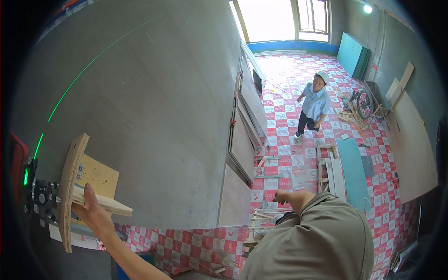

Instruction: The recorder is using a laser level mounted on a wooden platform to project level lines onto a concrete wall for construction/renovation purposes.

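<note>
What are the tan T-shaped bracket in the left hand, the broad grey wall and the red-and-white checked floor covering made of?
Tan T-shaped bracket in the left hand: probably unpainted plywood, given the layered-looking edge.
Broad grey wall: likely cement plaster, bare and matt, with faint scratches.
Red-and-white checked floor covering: perhaps thin printed plastic sheeting, with a sheen towards the window; fabric stays possible.

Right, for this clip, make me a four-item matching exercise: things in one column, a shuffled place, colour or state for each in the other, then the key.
Column one
1. Left hand
2. Green line
3. Co-worker's shirt
4. Upright teal board stack

Column two
A. Pale blue
B. Near the window
C. Running along the grey wall
D. Gripping a wooden bracket

Right pairs: 1-D, 2-C, 3-A, 4-B
</note>
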The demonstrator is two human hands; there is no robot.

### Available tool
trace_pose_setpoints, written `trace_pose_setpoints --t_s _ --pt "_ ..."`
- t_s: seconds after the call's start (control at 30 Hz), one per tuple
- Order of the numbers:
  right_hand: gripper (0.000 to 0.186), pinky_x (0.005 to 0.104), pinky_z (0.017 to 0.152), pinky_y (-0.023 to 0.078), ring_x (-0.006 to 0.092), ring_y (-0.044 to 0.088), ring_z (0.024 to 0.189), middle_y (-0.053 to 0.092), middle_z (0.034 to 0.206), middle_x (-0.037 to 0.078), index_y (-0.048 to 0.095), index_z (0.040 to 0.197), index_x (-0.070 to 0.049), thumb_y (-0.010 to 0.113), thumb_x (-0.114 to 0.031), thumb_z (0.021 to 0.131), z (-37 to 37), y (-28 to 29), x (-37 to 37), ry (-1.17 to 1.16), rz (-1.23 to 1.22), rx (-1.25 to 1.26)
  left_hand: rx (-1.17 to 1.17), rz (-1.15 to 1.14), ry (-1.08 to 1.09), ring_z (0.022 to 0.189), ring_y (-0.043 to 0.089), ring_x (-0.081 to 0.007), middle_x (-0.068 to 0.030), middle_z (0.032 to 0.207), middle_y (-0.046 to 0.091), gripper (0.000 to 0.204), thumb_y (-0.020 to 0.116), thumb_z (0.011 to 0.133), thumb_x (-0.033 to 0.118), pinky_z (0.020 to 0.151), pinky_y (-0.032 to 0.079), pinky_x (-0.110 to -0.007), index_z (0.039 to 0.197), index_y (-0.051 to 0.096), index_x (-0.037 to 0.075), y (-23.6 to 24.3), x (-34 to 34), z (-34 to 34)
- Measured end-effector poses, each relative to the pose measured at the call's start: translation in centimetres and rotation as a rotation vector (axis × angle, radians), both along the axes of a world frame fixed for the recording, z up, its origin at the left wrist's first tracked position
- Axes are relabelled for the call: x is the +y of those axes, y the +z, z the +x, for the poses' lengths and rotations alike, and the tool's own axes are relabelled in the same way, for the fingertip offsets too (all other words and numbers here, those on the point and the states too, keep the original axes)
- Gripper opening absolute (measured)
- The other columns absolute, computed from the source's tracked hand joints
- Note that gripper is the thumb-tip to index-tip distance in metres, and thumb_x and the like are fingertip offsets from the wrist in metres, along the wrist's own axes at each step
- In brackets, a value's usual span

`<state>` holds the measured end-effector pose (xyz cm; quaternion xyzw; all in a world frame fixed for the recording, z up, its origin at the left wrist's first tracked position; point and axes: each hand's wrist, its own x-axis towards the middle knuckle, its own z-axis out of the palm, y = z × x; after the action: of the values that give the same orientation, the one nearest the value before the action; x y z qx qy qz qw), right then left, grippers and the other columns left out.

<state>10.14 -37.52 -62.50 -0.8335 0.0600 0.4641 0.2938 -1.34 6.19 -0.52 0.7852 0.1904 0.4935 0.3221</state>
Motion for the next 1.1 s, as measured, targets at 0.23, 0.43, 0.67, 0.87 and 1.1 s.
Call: trace_pose_setpoints --t_s 0.23,0.43,0.67,0.87,1.1 --pt "0.037 0.0368 0.058 0.06 0.021 0.071 0.063 0.071 0.074 0.009 0.073 0.083 -0.002 0.071 -0.039 0.083 -0.5 0.1 -0.1 0.025 -0.007 -0.026 0.006 0.027 0.001 0.115 0.058 -0.0268 -0.025 0.13 0.047 0.09 0.058 0.086 0.062 0.088 0.058 -0.04 0.147 0.022 0.006 0.1 0.0 0.1" --pt "0.036 0.0358 0.061 0.06 0.0219 0.072 0.065 0.072 0.077 0.009 0.074 0.088 -0.001 0.072 -0.037 0.081 -1.1 -0.2 0.8 0.064 -0.048 0.008 0.003 0.004 0.007 0.116 0.057 -0.0261 -0.024 0.129 0.048 0.091 0.06 0.085 0.062 0.088 0.058 -0.04 0.147 0.022 0.007 0.0 0.1 -0.1" --pt "0.038 0.0355 0.062 0.06 0.0224 0.073 0.066 0.072 0.078 0.008 0.074 0.092 -0.001 0.071 -0.037 0.082 -1.1 -0.7 1.0 0.104 -0.055 -0.037 0.002 0.029 0.021 0.116 0.057 -0.0256 -0.0237 0.128 0.047 0.09 0.06 0.086 0.061 0.089 0.058 -0.04 0.147 0.022 0.007 -0.1 0.3 0.2" --pt "0.048 0.0434 0.065 0.059 0.0248 0.073 0.078 0.073 0.098 0.007 0.062 0.124 -0.01 0.067 -0.039 0.087 -0.8 -1.4 1.9 0.204 -0.108 0.092 0.014 0.056 0.04 0.116 0.057 -0.026 -0.024 0.129 0.046 0.089 0.059 0.086 0.061 0.088 0.059 -0.04 0.148 0.022 0.008 -0.1 0.0 0.0" --pt "0.038 0.044 0.063 0.059 0.0249 0.071 0.074 0.072 0.086 0.007 0.067 0.103 -0.009 0.066 -0.042 0.085 -0.9 -3.0 2.1 0.256 -0.106 0.072 -0.003 0.058 -0.005 0.115 0.058 -0.0253 -0.0236 0.129 0.046 0.087 0.058 0.087 0.062 0.086 0.06 -0.041 0.147 0.024 0.009 -0.1 0.3 0.0"
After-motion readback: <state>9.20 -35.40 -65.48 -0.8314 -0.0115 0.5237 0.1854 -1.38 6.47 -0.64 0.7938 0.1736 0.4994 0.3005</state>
